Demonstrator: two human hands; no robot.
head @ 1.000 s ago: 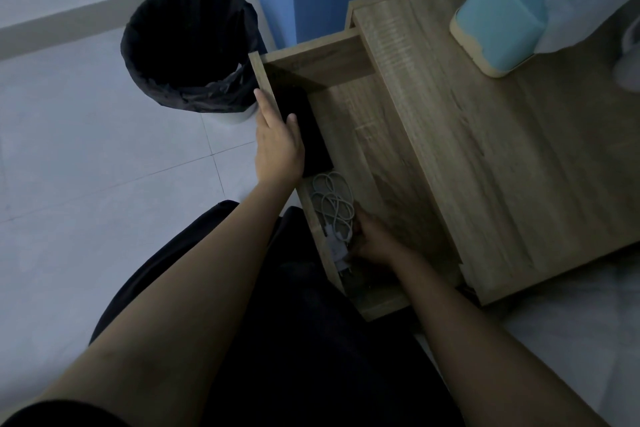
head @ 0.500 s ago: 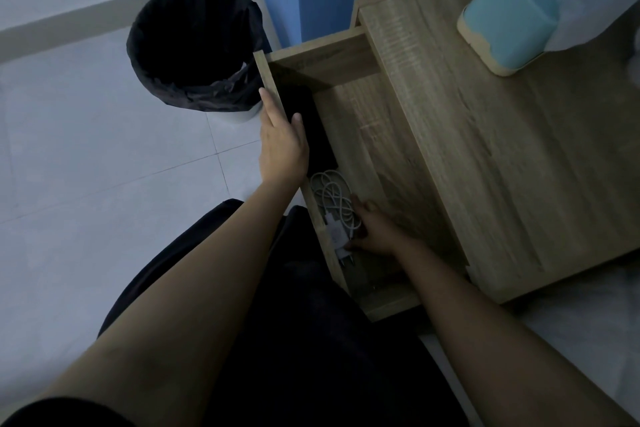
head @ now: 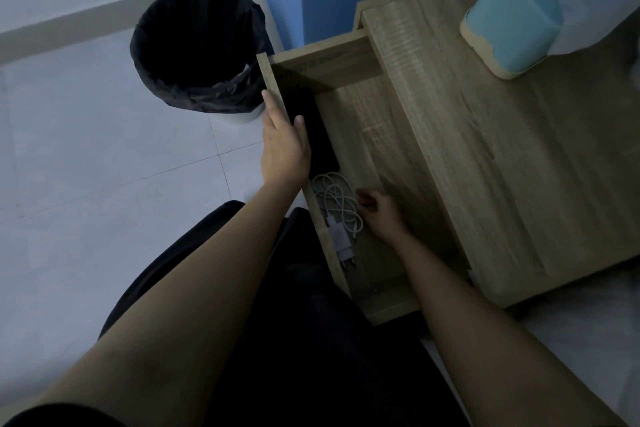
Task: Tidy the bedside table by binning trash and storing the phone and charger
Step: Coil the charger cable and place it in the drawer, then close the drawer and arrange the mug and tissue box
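The bedside table's drawer (head: 377, 135) stands pulled out. Inside it, a black phone (head: 320, 139) lies along the front panel. Just below the phone is a white charger (head: 341, 239), its cable coiled above the plug. My left hand (head: 284, 146) grips the drawer's front panel, thumb inside near the phone and fingers outside. My right hand (head: 381, 215) is inside the drawer just right of the cable coil. Its fingers are loosely curled and hold nothing.
A bin (head: 197, 48) lined with a black bag stands on the tiled floor left of the drawer. On the wooden table top (head: 502, 166) sits a light blue tissue box (head: 512, 21). A blue wall rises behind. My dark-clothed lap is below.
My right hand has come off the charger plug and moved up and to the right, beside the cable. The charger now lies free in the drawer. My left hand stays on the drawer front.
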